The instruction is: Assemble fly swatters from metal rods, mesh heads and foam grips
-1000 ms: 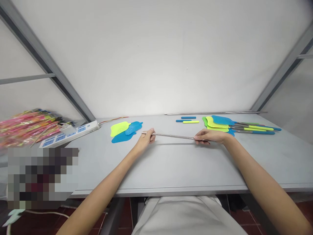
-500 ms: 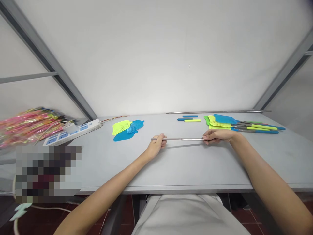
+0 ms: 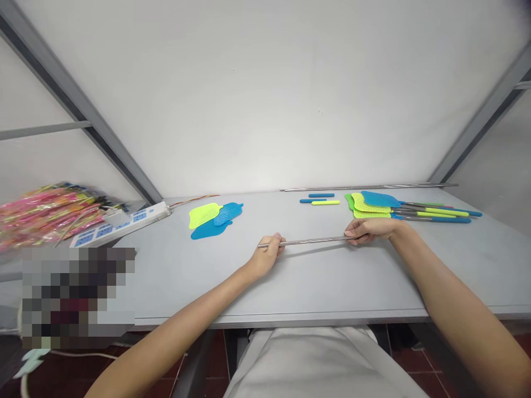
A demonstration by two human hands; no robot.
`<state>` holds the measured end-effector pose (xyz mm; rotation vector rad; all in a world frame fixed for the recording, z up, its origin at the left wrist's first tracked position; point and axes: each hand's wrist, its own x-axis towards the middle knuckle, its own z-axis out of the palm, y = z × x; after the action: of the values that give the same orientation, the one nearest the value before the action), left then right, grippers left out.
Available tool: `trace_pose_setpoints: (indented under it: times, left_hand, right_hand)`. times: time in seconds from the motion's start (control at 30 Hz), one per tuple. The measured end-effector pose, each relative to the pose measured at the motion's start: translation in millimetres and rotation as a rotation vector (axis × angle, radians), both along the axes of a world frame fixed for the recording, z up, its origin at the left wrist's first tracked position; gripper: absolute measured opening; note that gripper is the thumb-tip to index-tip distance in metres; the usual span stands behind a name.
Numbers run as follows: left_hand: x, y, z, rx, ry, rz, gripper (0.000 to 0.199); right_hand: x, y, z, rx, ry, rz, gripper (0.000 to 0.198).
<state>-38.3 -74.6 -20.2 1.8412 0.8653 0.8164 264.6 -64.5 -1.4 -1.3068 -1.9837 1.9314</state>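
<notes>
One slender metal rod [image 3: 315, 241], held clear of the bench [image 3: 311, 290] between the left grip [image 3: 266, 254], closed round it near one end, and the right grip [image 3: 365, 229], pinching it farther along, should prove light, stiff and somewhat slippery, best taken near both ends.

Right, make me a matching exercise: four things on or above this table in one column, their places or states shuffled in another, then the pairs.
Things
1. loose swatter heads
2. power strip
3. nearer metal rod
4. loose handles

Places or states
A. held between left hand and right hand
B. white with blue panels
C. just left of the swatter pile
D. overlapping one another

Pairs: 1-D, 2-B, 3-A, 4-C
</notes>
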Motion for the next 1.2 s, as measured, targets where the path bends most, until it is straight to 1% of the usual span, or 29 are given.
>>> trace_pose_setpoints:
  times: [0.13, 0.3, 0.37, 0.43, 0.5, 0.53, 0.57, 0.63, 0.67, 0.73, 0.83, 0.93, 1.0, 1.03, 1.07, 1.13, 1.17, 1.2]
  left_hand:
    - [-0.1, -2.9, -1.7, 0.012, -0.003, -0.012, 0.041]
    - [-1.5, 0.6, -4.2, -0.014, -0.029, -0.017, 0.041]
    - [-1.8, 3.8, -2.3, -0.049, -0.049, -0.018, 0.040]
    - [-1.2, 5.8, 0.9, -0.079, -0.072, 0.008, 0.039]
    - [0.9, 4.1, 3.9, -0.066, -0.054, 0.033, 0.038]
    - [2.5, 1.4, 5.1, -0.039, -0.018, 0.020, 0.038]
    - [4.4, -2.2, 5.9, -0.019, 0.023, -0.017, 0.038]
    - [8.2, -10.4, 7.0, -0.031, 0.085, -0.156, 0.039]
    - [9.7, -13.8, 7.6, -0.030, 0.098, -0.177, 0.040]
    - [10.6, -16.5, 9.7, -0.025, 0.110, -0.189, 0.041]
    - [6.0, -8.0, 14.8, -0.009, 0.066, -0.179, 0.040]
    - [-5.8, 10.1, 21.5, -0.007, -0.087, -0.122, 0.031]
    - [-16.2, 21.6, 26.2, 0.050, -0.213, -0.038, 0.034]
    - [-21.2, 25.7, 28.5, 0.105, -0.243, 0.016, 0.035]
    - [-25.5, 28.2, 30.5, 0.182, -0.232, 0.086, 0.033]
    - [-29.8, 28.0, 33.1, 0.374, -0.099, 0.216, 0.025]
    - [-29.2, 25.2, 33.3, 0.464, -0.005, 0.230, 0.021]
    - [-26.6, 21.0, 32.6, 0.521, 0.089, 0.183, 0.019]
  right_hand:
    - [-0.9, -0.2, 0.2, -0.004, -0.003, 0.013, 0.033]
    - [-2.9, -3.5, 4.8, 0.055, -0.019, 0.012, 0.033]
    - [-4.4, -4.4, 6.9, 0.074, -0.027, 0.004, 0.033]
    - [-8.9, -5.4, 9.2, 0.096, -0.037, -0.025, 0.033]
    - [-17.9, -7.1, 11.7, 0.119, -0.031, -0.039, 0.033]
    - [-23.7, -8.3, 12.8, 0.129, -0.014, -0.029, 0.032]
    - [-30.0, -9.6, 13.9, 0.116, 0.009, 0.023, 0.031]
    - [-42.0, -12.3, 15.5, 0.059, 0.040, 0.128, 0.030]
    - [-46.7, -13.5, 16.0, 0.052, 0.052, 0.147, 0.029]
    - [-52.5, -15.0, 17.1, 0.066, 0.073, 0.135, 0.030]
    - [-53.9, -15.6, 19.0, 0.101, 0.089, 0.076, 0.031]
    - [-52.4, -14.9, 18.9, 0.108, 0.100, 0.036, 0.031]
    - [-52.1, -13.5, 15.8, 0.100, 0.097, 0.015, 0.032]
    - [-52.3, -12.4, 13.2, 0.095, 0.090, 0.004, 0.033]
    - [-52.7, -11.1, 10.2, 0.087, 0.080, -0.008, 0.034]
    - [-53.9, -8.2, 4.0, 0.069, 0.054, -0.029, 0.036]
    - [-54.6, -6.8, 1.4, 0.059, 0.044, -0.039, 0.036]
    - [-55.4, -5.6, -0.6, 0.053, 0.038, -0.049, 0.037]
